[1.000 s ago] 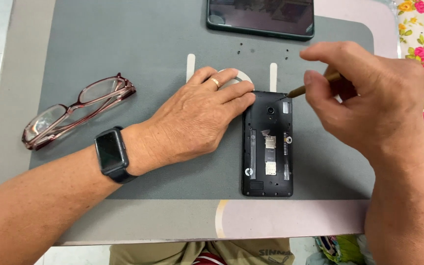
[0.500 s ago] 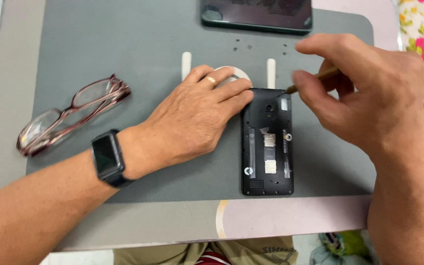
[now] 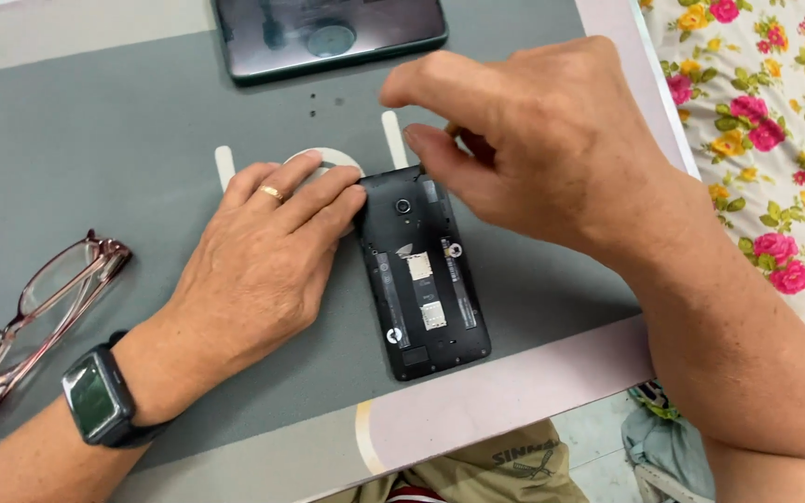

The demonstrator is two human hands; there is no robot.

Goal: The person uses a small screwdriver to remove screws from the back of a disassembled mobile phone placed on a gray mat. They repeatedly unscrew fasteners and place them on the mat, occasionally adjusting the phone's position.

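Flat left hand [image 3: 263,256], right hand [image 3: 538,140] pinching above phone [image 3: 421,275]

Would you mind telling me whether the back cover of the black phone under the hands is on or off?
Off: the black phone lies face down with its inner frame, card slots and camera lens exposed.

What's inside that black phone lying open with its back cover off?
The opened black phone shows a round camera lens near the top, metal card slots in the middle and a long empty bay. The right hand covers its top right corner; the left hand touches its left edge.
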